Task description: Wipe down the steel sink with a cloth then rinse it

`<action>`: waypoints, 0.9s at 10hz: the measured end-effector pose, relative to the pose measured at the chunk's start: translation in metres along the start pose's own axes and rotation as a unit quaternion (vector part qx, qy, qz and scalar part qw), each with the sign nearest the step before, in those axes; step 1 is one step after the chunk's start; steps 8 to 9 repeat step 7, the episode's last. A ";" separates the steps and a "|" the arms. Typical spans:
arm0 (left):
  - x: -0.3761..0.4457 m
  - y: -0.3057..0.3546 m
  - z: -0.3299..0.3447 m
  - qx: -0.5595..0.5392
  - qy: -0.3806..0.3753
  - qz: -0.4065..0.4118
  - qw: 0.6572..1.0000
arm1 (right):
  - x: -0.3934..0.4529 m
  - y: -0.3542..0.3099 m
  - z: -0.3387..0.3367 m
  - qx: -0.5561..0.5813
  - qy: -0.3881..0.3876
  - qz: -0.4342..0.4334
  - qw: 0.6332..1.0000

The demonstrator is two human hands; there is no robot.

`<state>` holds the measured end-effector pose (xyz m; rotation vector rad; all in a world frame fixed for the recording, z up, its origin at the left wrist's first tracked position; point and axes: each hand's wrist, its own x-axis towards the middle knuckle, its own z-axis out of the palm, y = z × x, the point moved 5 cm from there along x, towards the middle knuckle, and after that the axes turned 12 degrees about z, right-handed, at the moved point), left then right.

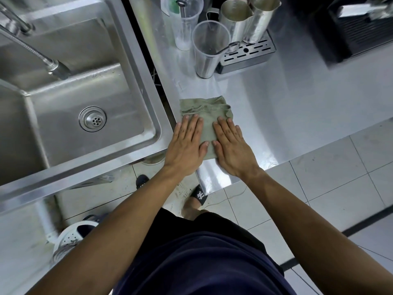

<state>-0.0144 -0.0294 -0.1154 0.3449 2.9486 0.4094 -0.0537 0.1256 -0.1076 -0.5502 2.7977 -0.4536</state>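
A folded green-grey cloth (207, 116) lies flat on the steel counter (287, 116), just right of the sink. My left hand (186, 145) presses flat on the cloth's left part with straight fingers. My right hand (231, 145) lies flat on its right part, fingers straight too. The steel sink (136, 88) fills the left of the view, with a round drain (92, 119) in its basin. A flexible tap hose (42, 58) hangs over the basin. No water is running.
Clear plastic cups (208, 50) and steel jugs (248, 20) stand at the counter's back beside a slotted drip tray (248, 53). A black machine (359, 28) sits at the far right. Tiled floor, my sandalled feet and a white basket (72, 237) lie below.
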 end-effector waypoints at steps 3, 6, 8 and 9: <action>-0.002 0.002 0.002 0.016 0.012 -0.013 1.000 | -0.003 -0.001 0.004 0.001 0.044 -0.012 0.999; -0.029 0.015 -0.032 0.024 0.084 0.046 0.995 | -0.018 -0.018 -0.031 0.053 0.162 -0.056 0.984; -0.071 0.024 -0.026 -0.025 0.072 0.078 0.994 | -0.052 -0.012 -0.036 0.098 0.105 -0.014 0.990; -0.071 0.024 -0.026 -0.025 0.072 0.078 0.994 | -0.052 -0.012 -0.036 0.098 0.105 -0.014 0.990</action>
